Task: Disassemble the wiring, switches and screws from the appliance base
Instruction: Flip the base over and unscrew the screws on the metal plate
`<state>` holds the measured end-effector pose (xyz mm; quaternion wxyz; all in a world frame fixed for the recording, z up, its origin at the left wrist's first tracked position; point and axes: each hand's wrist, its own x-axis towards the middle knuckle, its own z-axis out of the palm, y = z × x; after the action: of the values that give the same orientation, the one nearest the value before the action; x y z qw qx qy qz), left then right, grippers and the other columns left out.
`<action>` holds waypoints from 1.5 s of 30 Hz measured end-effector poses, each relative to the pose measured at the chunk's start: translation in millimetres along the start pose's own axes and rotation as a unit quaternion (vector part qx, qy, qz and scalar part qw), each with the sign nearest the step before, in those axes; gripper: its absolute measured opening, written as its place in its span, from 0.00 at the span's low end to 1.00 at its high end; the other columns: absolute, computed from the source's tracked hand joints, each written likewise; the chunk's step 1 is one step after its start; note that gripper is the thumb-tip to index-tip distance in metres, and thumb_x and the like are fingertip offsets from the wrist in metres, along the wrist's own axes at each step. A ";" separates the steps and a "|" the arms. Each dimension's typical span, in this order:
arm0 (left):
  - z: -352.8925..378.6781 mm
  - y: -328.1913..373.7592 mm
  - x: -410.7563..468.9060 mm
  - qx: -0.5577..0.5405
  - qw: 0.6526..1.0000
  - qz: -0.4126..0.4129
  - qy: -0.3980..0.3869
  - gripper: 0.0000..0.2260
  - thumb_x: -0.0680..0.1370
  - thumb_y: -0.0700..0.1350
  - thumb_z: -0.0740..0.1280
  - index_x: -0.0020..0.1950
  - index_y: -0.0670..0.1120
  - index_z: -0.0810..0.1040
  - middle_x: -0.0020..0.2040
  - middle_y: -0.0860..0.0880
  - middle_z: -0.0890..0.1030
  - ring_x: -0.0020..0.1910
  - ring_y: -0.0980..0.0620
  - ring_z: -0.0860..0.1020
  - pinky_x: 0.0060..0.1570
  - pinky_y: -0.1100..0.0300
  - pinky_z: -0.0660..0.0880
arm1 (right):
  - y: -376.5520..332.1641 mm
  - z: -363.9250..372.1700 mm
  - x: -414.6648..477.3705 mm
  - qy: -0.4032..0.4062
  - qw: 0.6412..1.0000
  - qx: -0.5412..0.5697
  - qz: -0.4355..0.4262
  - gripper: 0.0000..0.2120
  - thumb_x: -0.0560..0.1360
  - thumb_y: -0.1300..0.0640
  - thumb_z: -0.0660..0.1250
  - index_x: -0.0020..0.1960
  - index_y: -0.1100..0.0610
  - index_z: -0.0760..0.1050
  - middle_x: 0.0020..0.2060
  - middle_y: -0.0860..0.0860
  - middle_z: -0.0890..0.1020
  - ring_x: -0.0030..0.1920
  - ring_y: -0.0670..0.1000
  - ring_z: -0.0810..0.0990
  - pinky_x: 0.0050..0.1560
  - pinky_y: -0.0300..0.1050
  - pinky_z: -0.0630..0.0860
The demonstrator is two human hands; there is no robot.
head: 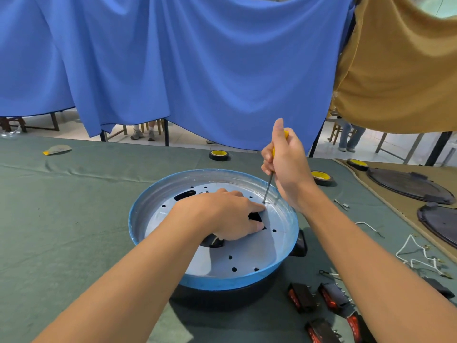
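Your right hand (286, 164) grips the yellow-handled screwdriver (268, 188); your left hand (227, 214) rests palm-down, pressing the floor of the appliance base (222, 280).
Its shaft stands near upright, handle tipped slightly right, tip on a screw (264, 202) at the floor's far-right edge. Round silver pan, blue rim, black body, holes across its floor, the base sits on the green cloth (74, 219); black-and-red switches (303, 297) and white wires (418, 253) lie right of it.

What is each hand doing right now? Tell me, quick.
Left hand: open, fingers pressing on the plate inside the appliance base.
Right hand: closed around the yellow-handled screwdriver, tip down on the plate near the rim.
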<state>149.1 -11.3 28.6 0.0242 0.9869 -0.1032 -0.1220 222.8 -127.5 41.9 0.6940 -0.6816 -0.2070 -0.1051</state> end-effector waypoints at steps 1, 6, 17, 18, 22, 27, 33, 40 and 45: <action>-0.2 0.4 -0.2 0.001 1.000 -0.001 0.000 0.23 0.82 0.62 0.52 0.77 0.65 0.53 0.78 0.51 0.57 0.76 0.44 0.55 0.70 0.43 0.57 | -1.6 0.9 -0.2 0.007 1.000 0.014 0.012 0.21 0.81 0.39 0.52 0.40 0.54 0.56 0.30 0.52 0.57 0.32 0.51 0.53 0.32 0.49 0.54; -0.9 1.4 -1.3 0.002 1.000 -0.003 -0.005 0.23 0.82 0.62 0.52 0.77 0.65 0.52 0.79 0.51 0.56 0.77 0.44 0.54 0.71 0.43 0.56 | -2.5 3.6 2.6 0.053 0.993 0.090 0.052 0.23 0.81 0.44 0.54 0.34 0.53 0.50 0.25 0.50 0.55 0.28 0.51 0.51 0.29 0.46 0.50; -1.6 1.0 -2.0 0.000 1.000 0.000 -0.008 0.24 0.82 0.62 0.52 0.77 0.65 0.52 0.79 0.52 0.56 0.77 0.44 0.54 0.71 0.44 0.56 | -12.8 -21.3 9.5 -0.071 0.991 0.040 0.107 0.23 0.78 0.49 0.56 0.26 0.57 0.63 0.23 0.55 0.68 0.26 0.54 0.67 0.30 0.43 0.69; -1.5 0.9 -2.3 0.000 1.000 0.000 -0.007 0.24 0.82 0.62 0.52 0.77 0.65 0.52 0.79 0.52 0.56 0.77 0.44 0.54 0.71 0.43 0.56 | -16.4 -20.3 10.7 -0.050 0.993 -0.061 0.091 0.23 0.79 0.49 0.56 0.27 0.58 0.66 0.26 0.56 0.73 0.31 0.54 0.72 0.34 0.45 0.73; -0.2 0.8 -2.2 0.002 1.000 -0.001 -0.006 0.24 0.81 0.63 0.51 0.77 0.65 0.52 0.79 0.52 0.55 0.77 0.44 0.54 0.72 0.42 0.57 | -30.2 -33.0 18.4 0.030 0.887 -0.461 -0.014 0.16 0.77 0.54 0.54 0.33 0.59 0.64 0.32 0.55 0.71 0.37 0.58 0.69 0.32 0.47 0.63; -0.7 0.5 -1.3 0.004 1.000 0.000 -0.006 0.24 0.81 0.63 0.51 0.77 0.65 0.52 0.79 0.52 0.55 0.77 0.44 0.54 0.71 0.42 0.57 | -30.9 -35.3 13.2 -0.030 0.811 -0.581 -0.061 0.11 0.80 0.53 0.53 0.44 0.59 0.66 0.39 0.56 0.73 0.43 0.62 0.71 0.40 0.52 0.65; -2.7 3.4 -2.9 0.015 1.000 -0.002 -0.016 0.23 0.82 0.63 0.50 0.77 0.65 0.52 0.79 0.53 0.55 0.77 0.44 0.55 0.71 0.43 0.56 | -38.5 -37.8 8.5 -0.090 0.832 -0.546 -0.037 0.06 0.75 0.53 0.63 0.44 0.54 0.68 0.39 0.53 0.75 0.41 0.56 0.73 0.35 0.47 0.65; -21.3 15.2 -4.8 0.049 0.998 -0.001 -0.039 0.22 0.83 0.60 0.50 0.77 0.61 0.57 0.77 0.51 0.60 0.74 0.47 0.62 0.60 0.54 0.61 | -52.4 -48.9 3.8 -0.156 0.839 -0.520 -0.021 0.09 0.76 0.51 0.66 0.42 0.50 0.66 0.37 0.49 0.73 0.34 0.49 0.69 0.33 0.46 0.63; -23.4 15.8 -4.1 0.040 0.998 -0.006 -0.043 0.21 0.83 0.59 0.51 0.77 0.61 0.59 0.76 0.50 0.63 0.71 0.46 0.65 0.58 0.56 0.61 | -57.1 -54.4 -2.8 -0.183 0.819 -0.544 -0.026 0.11 0.76 0.49 0.67 0.42 0.49 0.66 0.37 0.48 0.74 0.35 0.47 0.70 0.33 0.46 0.63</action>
<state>147.8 -25.3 53.4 -0.0209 0.9815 -0.1031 -0.1600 203.7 -184.6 93.0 0.1570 -0.9490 -0.2575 -0.0916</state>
